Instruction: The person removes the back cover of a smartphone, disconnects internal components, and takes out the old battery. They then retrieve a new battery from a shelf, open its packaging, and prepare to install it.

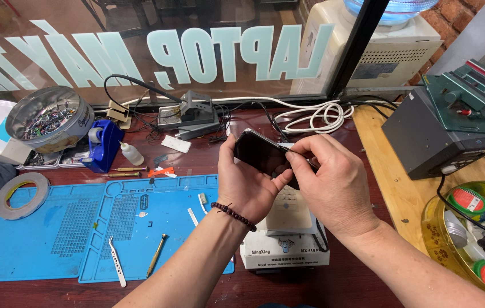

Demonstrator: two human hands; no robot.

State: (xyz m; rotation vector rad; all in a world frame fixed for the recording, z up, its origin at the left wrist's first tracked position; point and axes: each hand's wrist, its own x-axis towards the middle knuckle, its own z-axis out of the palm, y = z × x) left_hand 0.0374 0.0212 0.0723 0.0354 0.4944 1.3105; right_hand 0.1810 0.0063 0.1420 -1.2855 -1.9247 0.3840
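A dark smartphone (260,155), glossy and tilted with its long axis running from upper left to lower right, sits at frame centre above a white box (284,251). The left hand (245,185) cradles it from below; the right hand (328,182) pinches its right edge, fingers clenched on the rim. A blue work mat (82,228) with tweezers (117,262) lies lower left.

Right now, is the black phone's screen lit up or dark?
Dark: the black phone, held tilted between left hand and right hand, shows only reflections.
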